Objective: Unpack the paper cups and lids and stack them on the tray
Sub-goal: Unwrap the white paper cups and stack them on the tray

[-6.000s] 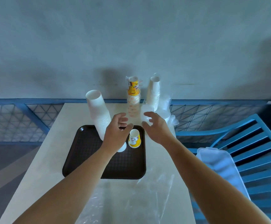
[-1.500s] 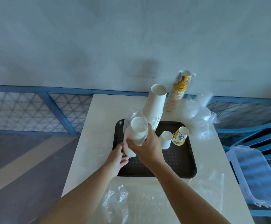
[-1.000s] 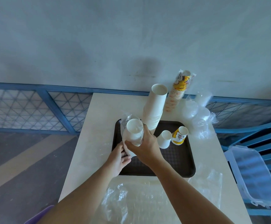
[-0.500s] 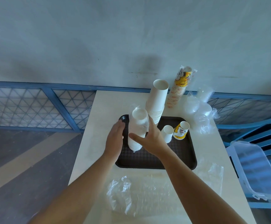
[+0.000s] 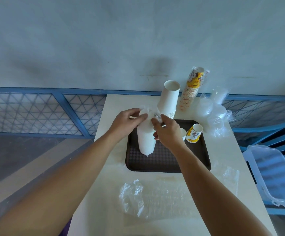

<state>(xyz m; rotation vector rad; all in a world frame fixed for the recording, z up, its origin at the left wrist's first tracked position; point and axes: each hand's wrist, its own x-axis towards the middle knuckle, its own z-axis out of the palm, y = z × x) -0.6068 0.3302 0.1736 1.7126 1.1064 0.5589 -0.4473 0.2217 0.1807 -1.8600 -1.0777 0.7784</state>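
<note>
Cup stack (image 5: 146, 142) (wrapped, on tray (image 5: 197, 159)) stands under L grip (image 5: 128, 123) & R grip (image 5: 168, 132), both pinching its wrap.

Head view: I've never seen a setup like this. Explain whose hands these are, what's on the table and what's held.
No machine here: a person wears a camera on the head, so this one picture looks forward and down along their bare arms. The left hand and right hand both hold the clear wrap at the top of a sleeve of white cups standing on a dark tray. Also on the tray: a yellow cup and, partly hidden by the right hand, a small white cup. Behind stand a tall unwrapped cup stack, a wrapped printed stack and bagged lids. Loose plastic lies on the table nearer the person.
</note>
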